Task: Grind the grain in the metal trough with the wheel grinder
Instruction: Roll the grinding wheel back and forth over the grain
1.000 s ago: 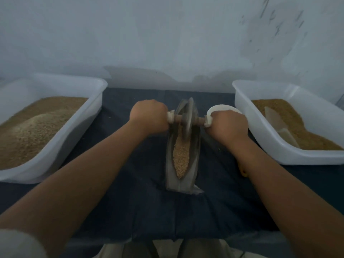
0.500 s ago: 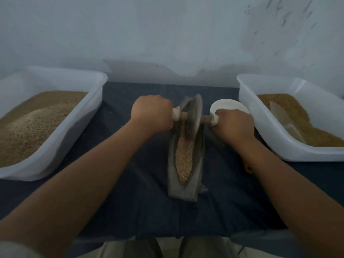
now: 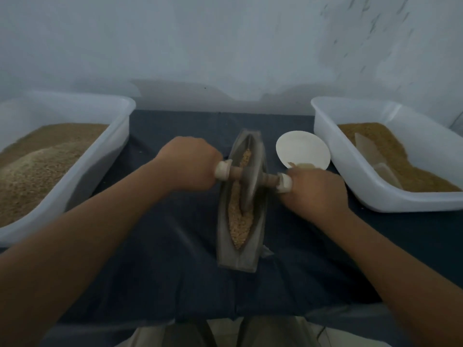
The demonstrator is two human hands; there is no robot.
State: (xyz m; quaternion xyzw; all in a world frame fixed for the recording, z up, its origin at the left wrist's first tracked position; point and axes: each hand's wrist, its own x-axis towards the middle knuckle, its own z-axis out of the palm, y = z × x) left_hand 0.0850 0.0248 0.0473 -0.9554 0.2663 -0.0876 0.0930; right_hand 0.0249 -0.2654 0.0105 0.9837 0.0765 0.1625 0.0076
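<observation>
Left grip [image 3: 193, 162] and right grip [image 3: 310, 191] hold the wheel grinder [image 3: 251, 176] by its handles, fingers curled tight, grinding grain [image 3: 240, 221] in the metal trough [image 3: 225, 246]; next needs a firm, even roll.

metal trough [image 3: 225, 246]: dull grey metal, kinda scuffed | wheel grinder [image 3: 251, 176]: matt metal disc, wooden axle | grain [image 3: 240, 229]: rough, gritty | cloth [image 3: 175, 259]: dark matt fabric | left tub [image 3: 110, 156], right tub [image 3: 350, 176]: smooth white plastic, slight sheen | dish [image 3: 303, 149]: white, matt

Wheel grinder [image 3: 250, 175] upright mid metal trough [image 3: 226, 249], grain [image 3: 240, 225] beneath
</observation>
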